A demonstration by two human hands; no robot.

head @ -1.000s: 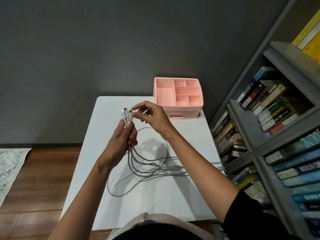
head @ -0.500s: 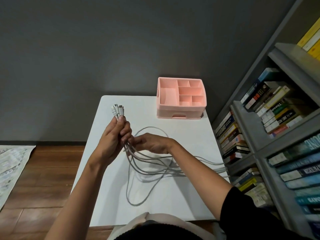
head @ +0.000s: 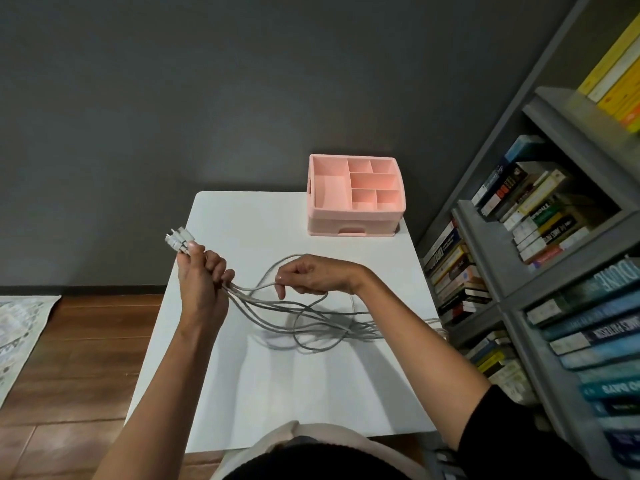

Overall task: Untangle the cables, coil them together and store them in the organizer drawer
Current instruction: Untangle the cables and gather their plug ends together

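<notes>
Grey cables point(head: 304, 323) tangled; pink organizer point(head: 356, 216) upright

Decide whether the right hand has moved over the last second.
Yes. The right hand drew back from the pink organizer, down onto the cables.

Grey wall point(head: 242, 81), wood floor point(head: 79, 358), bookshelf point(head: 485, 251), perhaps a rug point(head: 17, 341).

Pretty dim room overall. The white counter point(head: 242, 375) is the brightest thing by far and catches soft light from overhead. The dark grey wall point(head: 207, 81) shows a faint glow right behind the pink organizer point(head: 356, 216). The cables point(head: 311, 327) drop soft, fuzzy shadows onto the counter just under them. Wide-angle warp is obvious: the bookshelf point(head: 571, 266) leans hard at the right edge, and the book spines low down there go smeary. Focus is decent in the middle of the frame.
</notes>
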